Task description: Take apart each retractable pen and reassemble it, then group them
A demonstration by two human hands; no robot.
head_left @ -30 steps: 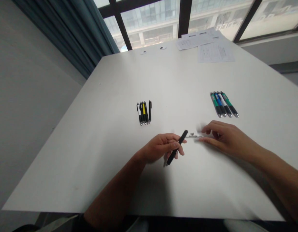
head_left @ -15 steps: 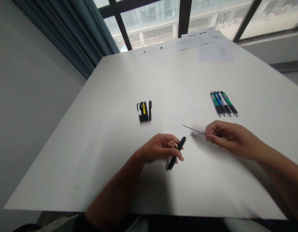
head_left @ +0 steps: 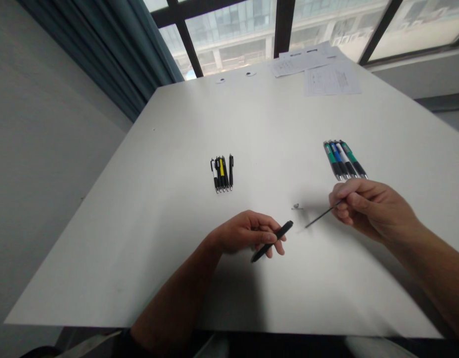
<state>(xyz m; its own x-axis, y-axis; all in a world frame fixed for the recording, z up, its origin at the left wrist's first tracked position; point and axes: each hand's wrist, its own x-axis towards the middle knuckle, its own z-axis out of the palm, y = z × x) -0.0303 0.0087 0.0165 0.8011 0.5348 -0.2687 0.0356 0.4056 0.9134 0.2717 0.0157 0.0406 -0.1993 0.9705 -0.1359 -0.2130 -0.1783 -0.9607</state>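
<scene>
Moved rightward, right-hand fingers [head_left: 343,195] pinch a refill [head_left: 321,217], its end hidden; left-hand fingers [head_left: 265,237] grip a pen barrel [head_left: 283,229].

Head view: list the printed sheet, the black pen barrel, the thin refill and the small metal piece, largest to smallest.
1. Printed sheet
2. Black pen barrel
3. Thin refill, similar length but far slimmer
4. Small metal piece

Black pen [head_left: 272,241]; green, blue, white pens [head_left: 344,159]; teal curtain [head_left: 103,44]; white table [head_left: 140,223].
</scene>
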